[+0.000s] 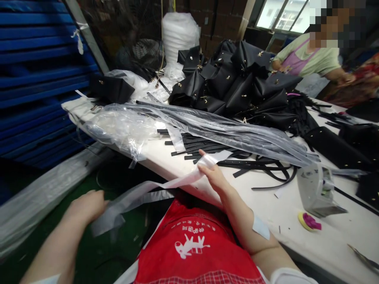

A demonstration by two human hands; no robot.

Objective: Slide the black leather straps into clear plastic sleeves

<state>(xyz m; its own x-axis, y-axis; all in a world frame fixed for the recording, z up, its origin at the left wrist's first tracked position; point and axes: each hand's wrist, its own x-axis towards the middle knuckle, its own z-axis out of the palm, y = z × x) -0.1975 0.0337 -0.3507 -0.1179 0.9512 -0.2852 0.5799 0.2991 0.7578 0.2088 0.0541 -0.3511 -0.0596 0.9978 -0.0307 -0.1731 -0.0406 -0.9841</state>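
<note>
A long, translucent plastic sleeve (148,187) stretches between my hands across the table's front edge. My right hand (211,173) pinches it near one end, just above the tabletop. On the left, my left hand (89,205) is closed at the other end, over the floor; its fingertips are partly hidden. Beyond my right hand lies a row of black straps (201,146). A thick bundle of similar plastic sleeves (231,128) rests across them.
Black bags (227,79) are heaped at the back of the white table (266,209). Crumpled clear plastic (118,122) covers its left corner. A tape dispenser (316,191) and scissors (365,258) lie at right. Blue stacked panels (35,79) stand left. A co-worker (310,59) is across the table.
</note>
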